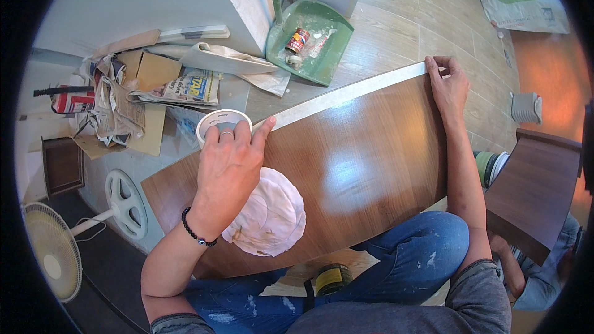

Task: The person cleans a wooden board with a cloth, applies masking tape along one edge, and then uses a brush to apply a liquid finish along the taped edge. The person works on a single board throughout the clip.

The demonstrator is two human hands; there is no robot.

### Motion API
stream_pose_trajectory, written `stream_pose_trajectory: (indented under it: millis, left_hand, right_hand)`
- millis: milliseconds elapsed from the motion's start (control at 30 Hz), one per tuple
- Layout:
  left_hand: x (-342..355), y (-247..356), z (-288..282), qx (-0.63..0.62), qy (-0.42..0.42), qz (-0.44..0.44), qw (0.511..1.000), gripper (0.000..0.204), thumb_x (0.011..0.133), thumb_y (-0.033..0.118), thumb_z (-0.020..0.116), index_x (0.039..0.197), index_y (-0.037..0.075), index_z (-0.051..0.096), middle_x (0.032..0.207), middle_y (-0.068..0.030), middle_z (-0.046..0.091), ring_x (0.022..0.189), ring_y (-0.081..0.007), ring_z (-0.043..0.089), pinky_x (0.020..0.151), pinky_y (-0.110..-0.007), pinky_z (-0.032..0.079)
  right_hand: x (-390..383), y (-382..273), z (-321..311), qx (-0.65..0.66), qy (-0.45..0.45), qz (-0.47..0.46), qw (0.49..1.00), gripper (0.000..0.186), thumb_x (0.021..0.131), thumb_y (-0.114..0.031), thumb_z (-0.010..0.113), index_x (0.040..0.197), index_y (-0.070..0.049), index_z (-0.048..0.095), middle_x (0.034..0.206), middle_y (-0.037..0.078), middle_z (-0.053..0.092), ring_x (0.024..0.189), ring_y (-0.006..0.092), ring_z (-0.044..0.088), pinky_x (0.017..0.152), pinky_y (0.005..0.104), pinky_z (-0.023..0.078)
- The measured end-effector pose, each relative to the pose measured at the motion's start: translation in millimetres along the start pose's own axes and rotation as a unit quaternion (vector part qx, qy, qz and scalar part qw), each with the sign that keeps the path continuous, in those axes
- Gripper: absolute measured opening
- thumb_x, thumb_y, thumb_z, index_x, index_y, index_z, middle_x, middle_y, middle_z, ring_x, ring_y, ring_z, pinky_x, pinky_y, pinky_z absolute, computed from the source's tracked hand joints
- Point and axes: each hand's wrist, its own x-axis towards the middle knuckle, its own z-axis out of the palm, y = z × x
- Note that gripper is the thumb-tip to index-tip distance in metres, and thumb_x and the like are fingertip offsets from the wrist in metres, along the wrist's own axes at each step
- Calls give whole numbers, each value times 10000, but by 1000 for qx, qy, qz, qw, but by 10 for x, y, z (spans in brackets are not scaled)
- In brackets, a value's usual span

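Note:
A brown wood-grain board (pixel 371 148) lies across in front of me, above my legs. My left hand (pixel 232 161) grips a roll of pale tape (pixel 210 119) at the board's far edge, thumb against the strip. From the roll a white tape strip (pixel 349 96) runs along that edge to the far right corner. There my right hand (pixel 448 80) pinches the strip's end, fingers bent round the corner. Beside my left wrist, a round, pinkish-white, wrinkled thing (pixel 272 213) with brownish smudges rests on the board; its kind is unclear.
A green dustpan (pixel 337 43) holding a small can stands beyond the board. Newspapers and cardboard (pixel 151 99) pile up at far left. A fan (pixel 52 253) is at near left. At right, another person's arm (pixel 510 266) shows beneath a dark brown panel (pixel 529 188).

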Motion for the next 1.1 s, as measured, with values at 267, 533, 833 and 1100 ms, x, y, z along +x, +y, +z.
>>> stream_pose_trajectory:
  millis: [267, 533, 833, 1100]
  left_hand:
    - [19, 2, 27, -13, -19, -13, 1000, 647, 849, 47, 625, 1476, 198, 587, 925, -50, 561, 833, -219, 591, 834, -388, 424]
    - [37, 31, 42, -5, -30, -17, 999, 638, 853, 61, 630, 1475, 197, 591, 943, -56, 577, 852, -217, 612, 852, -390, 426]
    - [-9, 42, 98, 17, -17, -13, 1000, 523, 930, 133, 581, 1453, 150, 599, 966, -62, 660, 859, -203, 675, 869, -405, 450]
    - [-129, -163, 200, -131, 33, -35, 990, 454, 1029, 301, 567, 1437, 103, 591, 890, -124, 729, 824, -301, 713, 890, -459, 470]
  right_hand:
    - [-54, -50, -35, -33, -15, -31, 999, 499, 872, -484, 792, 1111, -49, 741, 1086, 133, 740, 1010, 276, 686, 947, 407, 504]
    - [-621, -707, 43, 9, -69, -371, 926, 314, 880, -239, 773, 1161, -103, 743, 1275, 117, 656, 1192, 325, 601, 1029, 468, 472]
    - [-1217, -1487, 372, 55, -234, -558, 794, 479, 936, -327, 693, 1331, -58, 650, 1328, 75, 602, 1227, 317, 528, 1054, 446, 449]
    - [-1391, -1602, 279, 18, -226, -545, 807, 564, 937, -331, 695, 1423, -62, 598, 1391, 89, 598, 1241, 349, 527, 1047, 460, 450]
